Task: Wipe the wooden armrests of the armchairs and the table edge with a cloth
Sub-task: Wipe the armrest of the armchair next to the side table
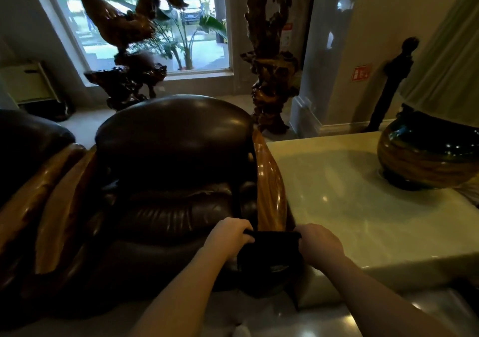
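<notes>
Both hands grip one dark cloth [272, 248] stretched between them: the left hand [230, 235] is closed on its left end, the right hand [320, 240] is closed on its right end, with fingers curled over the top edge. That cloth is pulled taut across the near end of a wooden armrest [269, 181], the right-side arm of a dark leather armchair [171, 170], and its lower part hangs down over the rounded front of that arm. This armrest is glossy, reddish-brown and grooved along its length, curving away from the hands toward the chair back. Just right of it stands a pale stone-topped counter [363, 207], its near edge running past the right forearm. On the counter's far right sits a round, dark, banded lamp base [425, 152] under a pleated shade [448, 51]. At left, a second armchair [28, 139] shows part of its cushion, and two more wooden armrests [49, 194] lie side by side between the two seats. Behind the chairs, two gnarled carved-wood sculptures [272, 59] stand on the floor beside a window [145, 25].
</notes>
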Motion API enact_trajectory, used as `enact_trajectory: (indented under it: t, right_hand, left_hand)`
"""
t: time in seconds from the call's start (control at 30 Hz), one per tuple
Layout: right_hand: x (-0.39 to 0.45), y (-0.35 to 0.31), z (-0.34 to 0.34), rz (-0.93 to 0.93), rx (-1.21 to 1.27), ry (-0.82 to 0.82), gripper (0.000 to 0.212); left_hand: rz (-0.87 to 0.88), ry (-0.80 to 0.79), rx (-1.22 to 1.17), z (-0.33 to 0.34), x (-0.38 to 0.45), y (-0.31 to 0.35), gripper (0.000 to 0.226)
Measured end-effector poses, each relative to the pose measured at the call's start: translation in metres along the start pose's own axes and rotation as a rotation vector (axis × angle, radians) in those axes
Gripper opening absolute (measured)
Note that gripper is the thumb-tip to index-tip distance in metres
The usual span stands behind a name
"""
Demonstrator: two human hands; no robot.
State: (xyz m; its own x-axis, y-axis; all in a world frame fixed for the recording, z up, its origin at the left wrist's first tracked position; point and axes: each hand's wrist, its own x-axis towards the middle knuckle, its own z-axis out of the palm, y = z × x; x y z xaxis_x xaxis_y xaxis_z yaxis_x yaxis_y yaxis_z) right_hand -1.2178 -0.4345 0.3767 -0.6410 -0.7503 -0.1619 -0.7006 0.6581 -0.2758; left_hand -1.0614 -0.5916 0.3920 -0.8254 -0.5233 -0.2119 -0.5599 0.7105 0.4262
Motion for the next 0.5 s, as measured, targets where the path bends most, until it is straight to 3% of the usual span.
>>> enact_trajectory:
  t: [0.2,0.37,0.5]
  right_hand:
    - [0.086,0.017,0.023,0.092,0.006,-0.012,0.027]
    - [0.134,0.020,0.045,0.142,0.016,-0.007,0.016]
    - [0.174,0.022,0.057,0.180,0.052,-0.065,0.023]
  left_hand:
    - [0.000,-0.028,-0.147,0.029,0.100,-0.029,0.021]
    - [-0.039,-0.072,-0.231,0.044,0.155,-0.048,0.017]
    - [-0.106,-0.088,-0.248,0.053,0.190,-0.056,0.016]
